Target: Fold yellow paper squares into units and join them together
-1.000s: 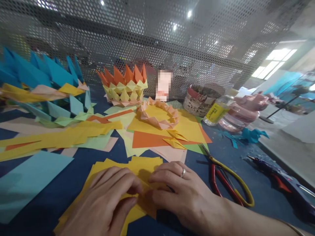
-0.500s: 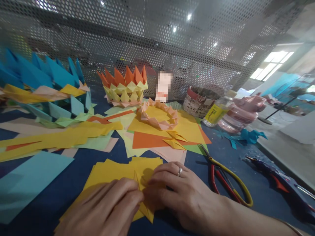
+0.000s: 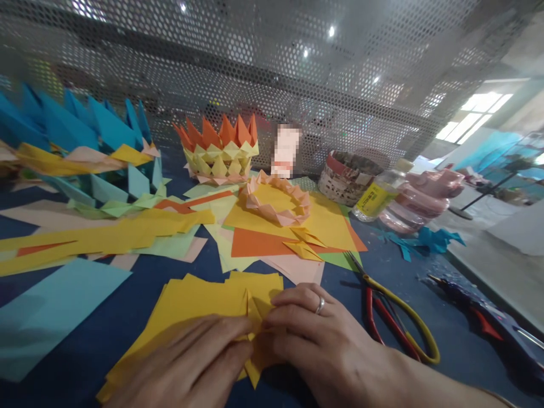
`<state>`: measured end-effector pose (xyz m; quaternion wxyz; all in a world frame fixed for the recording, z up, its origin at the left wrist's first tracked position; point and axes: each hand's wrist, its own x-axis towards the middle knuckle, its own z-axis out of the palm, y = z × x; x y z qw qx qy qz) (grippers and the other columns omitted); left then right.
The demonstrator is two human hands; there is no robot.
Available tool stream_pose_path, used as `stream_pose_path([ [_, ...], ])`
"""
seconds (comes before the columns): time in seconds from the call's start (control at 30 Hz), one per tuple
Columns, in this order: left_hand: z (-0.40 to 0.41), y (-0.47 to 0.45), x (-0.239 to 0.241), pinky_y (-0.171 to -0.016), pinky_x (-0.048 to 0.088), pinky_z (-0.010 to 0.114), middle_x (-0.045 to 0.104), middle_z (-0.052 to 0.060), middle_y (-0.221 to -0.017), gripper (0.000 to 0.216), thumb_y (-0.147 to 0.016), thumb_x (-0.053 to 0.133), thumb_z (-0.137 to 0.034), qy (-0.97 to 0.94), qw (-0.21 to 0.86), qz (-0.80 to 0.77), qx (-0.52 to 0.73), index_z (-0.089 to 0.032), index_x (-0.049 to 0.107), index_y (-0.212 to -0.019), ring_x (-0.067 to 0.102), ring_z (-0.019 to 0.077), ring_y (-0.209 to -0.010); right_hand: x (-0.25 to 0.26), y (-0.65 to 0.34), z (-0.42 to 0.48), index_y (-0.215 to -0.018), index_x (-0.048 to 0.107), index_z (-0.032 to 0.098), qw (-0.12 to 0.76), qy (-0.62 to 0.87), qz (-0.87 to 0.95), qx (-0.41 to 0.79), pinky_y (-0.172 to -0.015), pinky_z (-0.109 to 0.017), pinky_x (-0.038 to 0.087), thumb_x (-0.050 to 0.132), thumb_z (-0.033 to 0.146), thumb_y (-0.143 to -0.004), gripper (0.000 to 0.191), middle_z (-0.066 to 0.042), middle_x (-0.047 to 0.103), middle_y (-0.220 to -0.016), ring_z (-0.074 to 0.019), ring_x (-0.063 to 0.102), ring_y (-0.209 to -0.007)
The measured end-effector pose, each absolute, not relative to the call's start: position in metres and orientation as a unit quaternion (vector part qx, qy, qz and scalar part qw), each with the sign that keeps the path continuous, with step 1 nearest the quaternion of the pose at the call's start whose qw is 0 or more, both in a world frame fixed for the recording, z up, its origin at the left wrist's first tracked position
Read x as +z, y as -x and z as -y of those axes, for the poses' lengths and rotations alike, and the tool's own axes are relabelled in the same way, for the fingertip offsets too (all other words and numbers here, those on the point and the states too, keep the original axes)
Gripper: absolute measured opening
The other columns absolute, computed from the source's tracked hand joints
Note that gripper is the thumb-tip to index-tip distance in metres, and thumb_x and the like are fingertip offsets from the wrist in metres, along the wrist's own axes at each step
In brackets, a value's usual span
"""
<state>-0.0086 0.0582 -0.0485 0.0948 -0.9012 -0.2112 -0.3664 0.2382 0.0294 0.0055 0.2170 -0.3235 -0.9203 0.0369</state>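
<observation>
Left hand [image 3: 195, 354] is now closing up, its thumb tucking in instead of gaping like a second ago. Dark blue surface [image 3: 408, 272] is carrying it all, with a stack of yellow sheets [image 3: 199, 297] lying under both hands. Right hand [image 3: 318, 334] is resting near a tool with red and yellow handles [image 3: 406, 309]. Smallest bit: the folded yellow piece [image 3: 254, 310] is sitting mostly on the stack, both hands grasping it, tips sticking out top and bottom.
</observation>
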Motion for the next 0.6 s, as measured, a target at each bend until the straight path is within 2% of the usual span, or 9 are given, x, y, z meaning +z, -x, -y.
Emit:
stream_pose_path([
  [0.1,-0.057,0.007,-0.043,-0.083,0.059,0.026,0.079,-0.001,-0.105,0.028,-0.098,0.043,-0.013,0.902,0.085,0.243,-0.348,-0.025,0.065,-0.112,0.076,0.0162,-0.093,0.007,-0.237,-0.032,-0.112,0.068,0.015,0.202,0.347,0.915,0.048,-0.105,-0.037,0.052,0.049,0.003,-0.099,0.026,-0.011,0.073,-0.121,-0.0214,0.061,-0.118],
  [0.2,-0.056,0.008,-0.041,-0.082,0.060,0.024,0.078,0.001,-0.107,0.034,-0.100,0.039,-0.012,0.905,0.068,0.259,-0.330,-0.025,0.064,-0.117,0.076,0.0153,-0.094,0.011,-0.236,-0.033,-0.117,0.067,0.014,0.202,0.356,0.909,0.079,-0.107,-0.038,0.052,0.050,0.001,-0.094,0.031,-0.013,0.072,-0.125,-0.0229,0.061,-0.121],
  [0.3,-0.058,0.010,-0.043,-0.089,0.059,0.019,0.078,0.002,-0.111,0.037,-0.098,0.039,-0.011,0.910,0.061,0.217,-0.347,-0.023,0.063,-0.123,0.076,0.0127,-0.097,0.017,-0.236,-0.033,-0.120,0.067,0.013,0.205,0.348,0.908,0.112,-0.109,-0.037,0.052,0.048,-0.001,-0.092,0.036,-0.014,0.070,-0.128,-0.0223,0.060,-0.123],
  [0.47,-0.061,0.010,-0.056,-0.102,0.054,0.016,0.078,-0.002,-0.119,0.041,-0.095,0.042,-0.013,0.924,0.047,0.209,-0.318,-0.026,0.065,-0.127,0.075,0.0107,-0.110,0.021,-0.236,-0.032,-0.105,0.070,0.016,0.217,0.343,0.903,0.138,-0.109,-0.038,0.052,0.048,-0.004,-0.085,0.036,-0.012,0.071,-0.122,-0.0211,0.062,-0.121],
  [0.6,-0.051,0.008,-0.067,-0.104,0.058,0.026,0.079,-0.002,-0.118,0.037,-0.098,0.048,-0.026,0.903,-0.010,0.274,-0.332,-0.033,0.067,-0.129,0.075,0.0162,-0.114,0.019,-0.238,-0.030,-0.097,0.070,0.017,0.232,0.341,0.903,0.117,-0.108,-0.037,0.053,0.049,-0.005,-0.081,0.034,-0.011,0.072,-0.121,-0.0207,0.062,-0.122],
])
